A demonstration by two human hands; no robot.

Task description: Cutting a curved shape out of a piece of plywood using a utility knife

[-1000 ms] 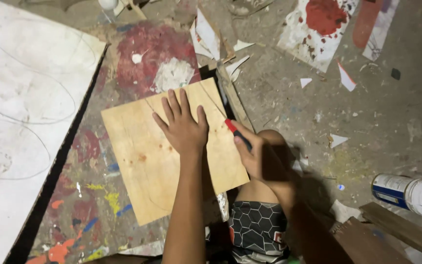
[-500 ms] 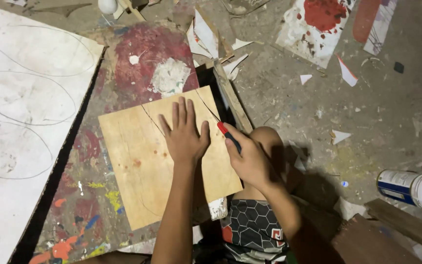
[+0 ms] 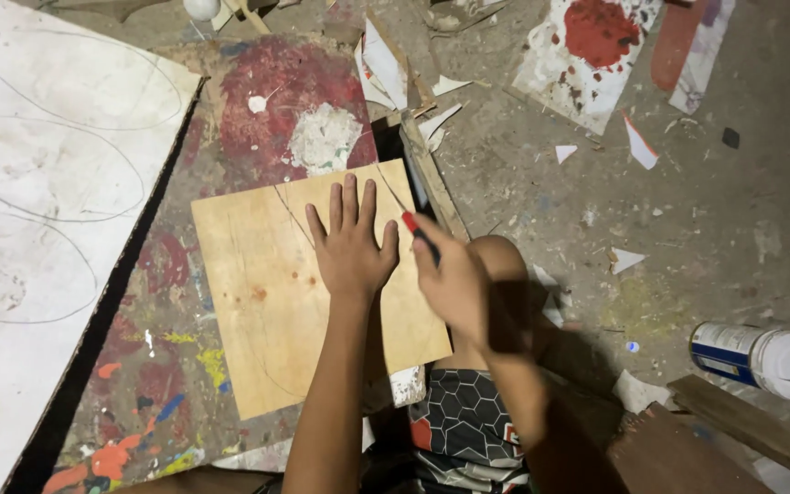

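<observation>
Rough concrete floor (image 3: 706, 220), gritty and strewn with torn paper scraps, spreads out to the right of my fingers, and a paint-splashed board (image 3: 166, 274) lies under my work. My left hand (image 3: 351, 245) lies flat on the plywood sheet (image 3: 267, 302), fingers (image 3: 349, 197) spread open and pressing down, holding nothing. My right hand (image 3: 454, 284) is closed around a red-handled cutting tool (image 3: 411, 223), its thin blade resting on the sheet just past my left fingertips, along a faint drawn curve. The sheet sits straight in front of my knee, mostly left of my right fingers. To cut well, I judge I should keep my weight on the flat palm so the sheet cannot slide, keep those spread fingers clear of the blade's line, and draw lightly along the curve in several passes rather than forcing one. Far to the right of my right fingers, a cylindrical can (image 3: 756, 357) lies on its side, white with a blue band and a white cap. Beyond my fingertips, up and to the right, a white sheet with a big red blot (image 3: 592, 46) lies on the floor. Well left of my left fingers, a large white panel (image 3: 38, 183) carries pencilled oval outlines.
</observation>
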